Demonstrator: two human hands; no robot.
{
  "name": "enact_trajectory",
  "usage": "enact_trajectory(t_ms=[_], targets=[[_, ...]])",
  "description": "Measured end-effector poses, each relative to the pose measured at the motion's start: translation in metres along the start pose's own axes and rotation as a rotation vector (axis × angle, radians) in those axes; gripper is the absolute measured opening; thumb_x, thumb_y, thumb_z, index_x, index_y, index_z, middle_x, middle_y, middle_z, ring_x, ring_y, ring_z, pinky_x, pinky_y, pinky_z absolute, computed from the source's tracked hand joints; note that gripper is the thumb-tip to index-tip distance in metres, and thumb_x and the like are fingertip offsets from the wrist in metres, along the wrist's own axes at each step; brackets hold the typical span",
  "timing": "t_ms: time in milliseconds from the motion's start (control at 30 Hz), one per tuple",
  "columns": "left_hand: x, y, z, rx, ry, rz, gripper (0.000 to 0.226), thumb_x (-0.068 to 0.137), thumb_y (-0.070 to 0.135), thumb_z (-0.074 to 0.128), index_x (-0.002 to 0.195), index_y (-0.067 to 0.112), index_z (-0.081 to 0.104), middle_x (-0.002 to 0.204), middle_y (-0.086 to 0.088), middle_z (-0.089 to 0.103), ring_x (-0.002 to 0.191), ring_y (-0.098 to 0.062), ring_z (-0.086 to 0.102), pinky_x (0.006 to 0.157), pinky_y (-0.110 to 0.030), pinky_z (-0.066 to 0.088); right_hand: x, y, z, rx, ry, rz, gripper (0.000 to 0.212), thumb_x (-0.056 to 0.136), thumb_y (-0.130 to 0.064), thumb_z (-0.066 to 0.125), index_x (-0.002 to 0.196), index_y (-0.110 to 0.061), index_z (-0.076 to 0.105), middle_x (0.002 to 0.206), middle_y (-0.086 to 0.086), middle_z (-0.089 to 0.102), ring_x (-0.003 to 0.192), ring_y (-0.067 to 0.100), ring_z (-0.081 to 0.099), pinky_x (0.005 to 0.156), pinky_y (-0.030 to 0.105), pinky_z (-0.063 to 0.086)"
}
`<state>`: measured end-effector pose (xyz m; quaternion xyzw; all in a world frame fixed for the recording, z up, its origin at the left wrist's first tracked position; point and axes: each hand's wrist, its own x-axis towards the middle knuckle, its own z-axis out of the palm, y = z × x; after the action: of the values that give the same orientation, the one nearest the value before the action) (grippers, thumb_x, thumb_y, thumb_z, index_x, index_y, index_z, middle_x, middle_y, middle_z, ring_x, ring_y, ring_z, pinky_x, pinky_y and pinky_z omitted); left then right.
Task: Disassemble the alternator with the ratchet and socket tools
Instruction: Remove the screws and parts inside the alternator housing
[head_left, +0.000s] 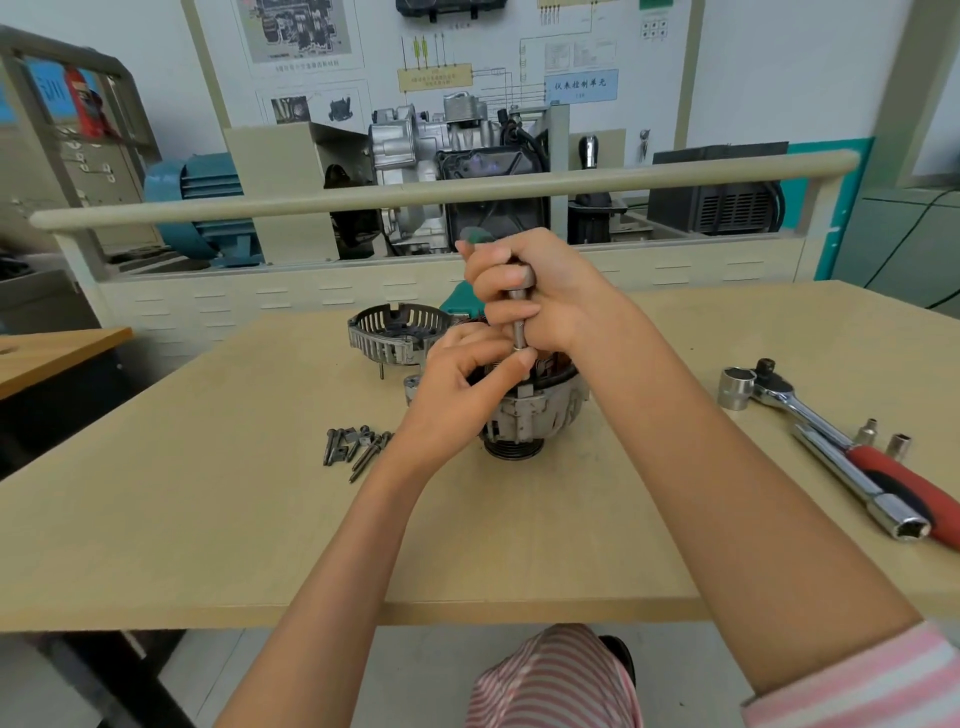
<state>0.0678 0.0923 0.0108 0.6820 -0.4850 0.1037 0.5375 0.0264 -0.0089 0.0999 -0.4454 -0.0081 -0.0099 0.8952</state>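
On the pale wooden table (208, 519), a cluster of dark removed bolts and screws (353, 448) lies at the left, and behind them sits the grey slotted metal end cover (387, 332), already off. Just right of the bolts, the left hand (457, 395) rests on the grey ribbed alternator body (530, 415), which stands pulley-down mid-table; its fingers curl round the top edge, thumb near the driver tip. The right hand (524, 296) is wrapped tightly round a slim steel-shafted driver with a green handle (521, 322), held upright into the alternator's top. To do this well, I judge the shaft should stay square over the fastener, with steady downward pressure while the left hand stops the housing turning. Farther right, the chrome ratchet with red-and-black grip (810, 415), a long chrome socket (857, 483) and two small loose sockets (883, 439) lie unused.
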Motion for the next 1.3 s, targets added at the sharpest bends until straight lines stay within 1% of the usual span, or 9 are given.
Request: enact_trajectory(t_ms=[100,267,467,567,633,800,1067,1167,1300], targets=[[-0.001,0.001,-0.001,0.027,-0.019,0.079,0.026,0.09,0.017,0.056,0.075,0.001,0.071,0.08,-0.016,0.068,0.087,0.01,0.046,0.094,-0.013,0.03,-0.003,0.007,0.004,0.041,0.112,-0.138,0.022,0.093,0.0,0.026,0.083,-0.012,0.043,0.045,-0.008,0.039,0.028,0.001,0.033,0.026,0.014,0.012],[-0.001,0.001,0.002,-0.018,0.019,0.05,0.031,0.088,0.012,0.058,0.072,0.039,0.066,0.072,0.031,0.064,0.086,0.007,0.044,0.09,-0.022,0.035,0.002,0.024,0.012,0.021,0.528,-0.586,0.019,0.095,0.001,0.024,0.092,-0.012,0.037,0.067,0.002,0.041,0.029,0.005,0.038,0.029,0.015,0.02],[-0.002,0.002,0.0,0.02,-0.017,0.048,0.032,0.089,0.02,0.053,0.071,-0.003,0.065,0.08,-0.021,0.064,0.089,0.014,0.044,0.091,-0.007,0.028,0.0,-0.001,0.001,-0.055,0.025,-0.029,0.025,0.094,-0.001,0.025,0.079,-0.013,0.042,0.043,-0.009,0.037,0.027,0.001,0.03,0.027,0.012,0.009],[-0.002,0.002,-0.002,0.008,-0.028,0.065,0.034,0.091,0.018,0.052,0.071,-0.007,0.064,0.079,-0.027,0.062,0.088,0.009,0.045,0.092,-0.007,0.028,-0.001,-0.001,-0.001,-0.011,-0.022,-0.001,0.021,0.094,-0.002,0.028,0.085,-0.011,0.044,0.044,-0.01,0.038,0.027,0.001,0.032,0.027,0.012,0.009],[-0.002,0.001,0.0,0.029,-0.007,0.087,0.03,0.09,0.016,0.053,0.073,-0.004,0.068,0.078,-0.022,0.065,0.085,0.004,0.045,0.093,-0.011,0.03,-0.001,0.005,0.002,-0.003,0.116,-0.119,0.022,0.094,-0.001,0.026,0.083,-0.012,0.042,0.046,-0.008,0.04,0.028,0.001,0.034,0.026,0.013,0.012],[-0.002,0.0,0.005,-0.015,0.087,0.039,0.04,0.087,0.004,0.06,0.071,0.04,0.069,0.075,0.034,0.063,0.089,0.005,0.046,0.09,-0.028,0.038,0.0,0.029,0.014,-0.042,0.58,-0.704,0.018,0.097,-0.003,0.023,0.089,-0.013,0.035,0.076,0.008,0.044,0.035,0.009,0.042,0.031,0.015,0.025],[-0.002,0.0,0.002,-0.026,0.02,0.032,0.032,0.091,0.01,0.059,0.06,0.019,0.061,0.068,0.02,0.06,0.088,0.012,0.047,0.087,-0.007,0.03,-0.001,0.006,0.009,-0.075,0.092,-0.098,0.023,0.093,-0.001,0.027,0.081,-0.013,0.042,0.044,-0.009,0.039,0.029,0.001,0.033,0.026,0.013,0.01],[-0.001,0.001,0.001,-0.017,0.022,0.101,0.021,0.088,0.009,0.059,0.072,0.009,0.071,0.073,0.003,0.067,0.085,0.009,0.05,0.091,-0.011,0.031,-0.002,0.012,0.009,-0.005,0.222,-0.221,0.024,0.09,0.002,0.026,0.078,-0.012,0.041,0.046,-0.007,0.042,0.03,0.002,0.036,0.026,0.014,0.013],[0.001,0.0,0.004,-0.035,0.078,0.062,0.043,0.081,0.003,0.062,0.07,0.044,0.063,0.067,0.034,0.061,0.085,0.009,0.048,0.085,-0.024,0.036,-0.002,0.029,0.013,0.052,0.566,-0.682,0.016,0.098,-0.005,0.025,0.09,-0.012,0.036,0.079,0.007,0.046,0.04,0.01,0.047,0.032,0.016,0.028]])
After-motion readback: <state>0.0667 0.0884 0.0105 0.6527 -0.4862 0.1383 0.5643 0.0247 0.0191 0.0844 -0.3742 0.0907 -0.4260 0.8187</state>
